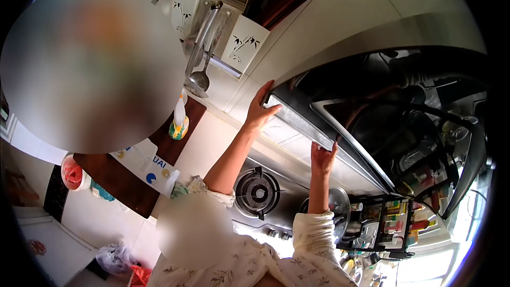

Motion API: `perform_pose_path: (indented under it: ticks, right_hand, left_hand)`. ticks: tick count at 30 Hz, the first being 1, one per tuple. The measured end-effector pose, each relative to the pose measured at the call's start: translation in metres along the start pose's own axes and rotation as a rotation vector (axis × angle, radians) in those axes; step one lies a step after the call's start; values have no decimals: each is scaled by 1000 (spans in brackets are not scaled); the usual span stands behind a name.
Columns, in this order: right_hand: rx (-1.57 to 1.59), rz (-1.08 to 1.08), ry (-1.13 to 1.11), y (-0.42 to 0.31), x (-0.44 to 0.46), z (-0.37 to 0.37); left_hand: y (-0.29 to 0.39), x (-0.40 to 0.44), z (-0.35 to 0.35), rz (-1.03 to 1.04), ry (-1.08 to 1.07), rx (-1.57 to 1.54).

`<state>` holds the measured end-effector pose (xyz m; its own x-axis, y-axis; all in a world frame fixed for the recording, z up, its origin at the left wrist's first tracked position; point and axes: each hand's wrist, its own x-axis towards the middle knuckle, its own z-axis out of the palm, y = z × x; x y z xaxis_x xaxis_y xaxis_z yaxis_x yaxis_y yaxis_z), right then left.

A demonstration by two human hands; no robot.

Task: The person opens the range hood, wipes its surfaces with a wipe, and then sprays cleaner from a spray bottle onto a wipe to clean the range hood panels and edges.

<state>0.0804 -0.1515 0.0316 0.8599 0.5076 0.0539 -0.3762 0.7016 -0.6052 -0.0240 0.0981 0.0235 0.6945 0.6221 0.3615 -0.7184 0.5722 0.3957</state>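
Observation:
My left hand (261,110) grips the left end of the lower edge of a range hood (329,133). Its thumb lies on the near side and its fingers reach behind the dark rim. Further right, my right hand (323,158) holds the same long silver-grey edge, fingers curled against it; part of the grip is hidden. Above the hands spreads the hood's glossy black panel (382,90), which mirrors parts of the kitchen. Below them lies a steel gas stove (258,192) with a round burner.
Chopstick holders (247,42) and hanging ladles (200,78) are on the tiled wall at left. A spray bottle (179,122) stands by a dark brown board (183,141). A pot lid (340,207) and a black rack (382,223) with bottles are at right.

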Motion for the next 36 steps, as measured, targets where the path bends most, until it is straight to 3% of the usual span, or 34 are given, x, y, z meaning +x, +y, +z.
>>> perform_pose_path:
  ticks: [10,14,17,19,21,24,25,29,31,34,35,36]
  right_hand:
    - [-9,-37,82,2,2,2]
    - [3,-5,49,1,-1,7]
    - [28,-35,85,5,-1,10]
    - [37,-84,45,8,-2,16]
    - [-41,-72,11,10,-1,5]
    - [-56,88,-96,-3,-11,1]
    - [51,163,-18,-1,-4,-19]
    - [-351,192,88,-70,-70,-29]
    - [-448,93,203,-115,-92,-86]
    - [-217,-358,414,-213,-109,-185]
    - [-149,-435,424,-253,-109,-227]
    - [-171,-576,653,-287,-120,-229]
  left_hand:
    - [2,1,1,1,-18,-62]
    - [12,-14,10,-154,246,148]
    - [-8,-33,13,-154,360,-77]
    - [-30,-39,18,-180,245,-148]
    - [-51,-33,4,-215,285,-132]
    - [-50,-22,3,-269,480,-40]
    - [-53,-14,-16,-265,472,-12]
    - [-39,1,-35,-325,312,17]
    - [-35,7,-38,-321,393,-9]
    - [-32,17,-35,-307,444,25]
    - [-34,36,-75,-379,394,-53]
    - [-30,29,-64,-367,455,-13]
